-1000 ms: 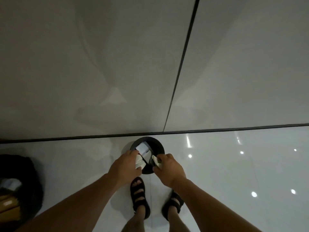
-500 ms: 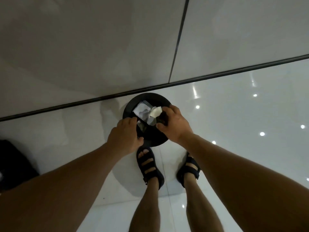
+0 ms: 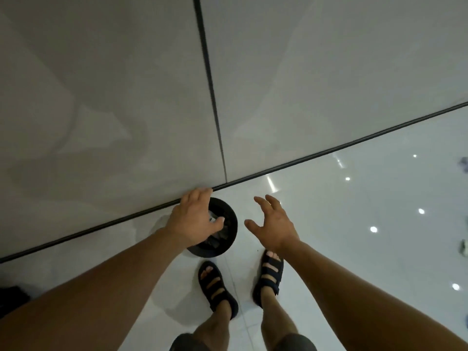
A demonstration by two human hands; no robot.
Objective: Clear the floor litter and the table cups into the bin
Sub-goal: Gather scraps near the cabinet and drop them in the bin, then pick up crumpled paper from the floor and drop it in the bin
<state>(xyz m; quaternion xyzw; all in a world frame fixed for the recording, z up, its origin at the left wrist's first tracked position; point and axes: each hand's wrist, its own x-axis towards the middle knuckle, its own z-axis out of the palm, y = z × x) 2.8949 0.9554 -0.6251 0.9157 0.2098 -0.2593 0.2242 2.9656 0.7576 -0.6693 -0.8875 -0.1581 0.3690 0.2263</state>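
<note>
Having dropped the white scraps (image 3: 212, 219) pinched above the bin (image 3: 229, 240) a moment ago, now holding nothing. Left grip (image 3: 195, 219) spread loosely over the bin's mouth, fingers relaxed; right grip (image 3: 273, 225) drawn off to its right, fingers splayed wide. Load delivered, by the look of it: scraps glimpsed inside, mostly hidden under the left grip. Round, black, upright on the glossy floor (image 3: 354, 211), close to the wall's base strip, just ahead of the sandals (image 3: 217, 287). Likely next: a bluish bit (image 3: 464, 163) and a pale bit (image 3: 464, 247), blurred, at the floor's right edge.

Left grip (image 3: 193, 219) relaxed, palm down, right grip (image 3: 274, 225) splayed, palm down
</note>
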